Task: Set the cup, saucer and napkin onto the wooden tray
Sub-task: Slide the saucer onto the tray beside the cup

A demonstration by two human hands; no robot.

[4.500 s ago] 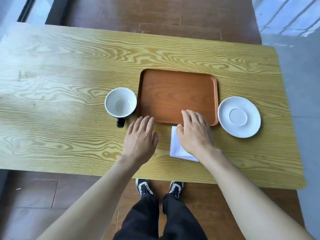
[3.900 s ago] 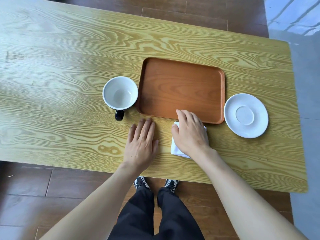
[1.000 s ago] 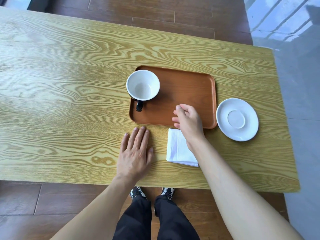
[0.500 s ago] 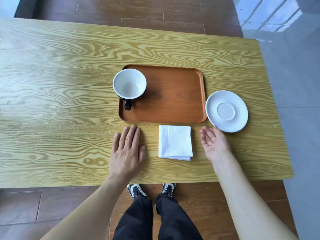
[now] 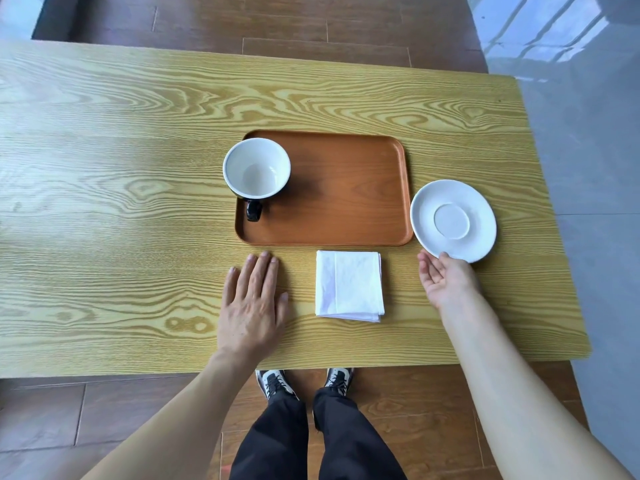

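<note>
On the left end of the wooden tray (image 5: 346, 192) stands the cup (image 5: 256, 168), upright and empty, white inside and dark outside, its dark handle pointing toward the person. Just right of the tray, off it and on the table (image 5: 121, 150), lies the white saucer (image 5: 453, 220). The right hand (image 5: 446, 280) is at the saucer's near rim, palm turned up and fingers loosely spread; a fingertip meets the rim, but whether the hand has any real hold on it I cannot tell. Just in front of the tray's near edge, between the 2 hands, the folded white napkin (image 5: 349, 286) lies flat on the table. The left hand (image 5: 254, 303) rests palm down beside it, fingers extended together, holding nothing.
</note>
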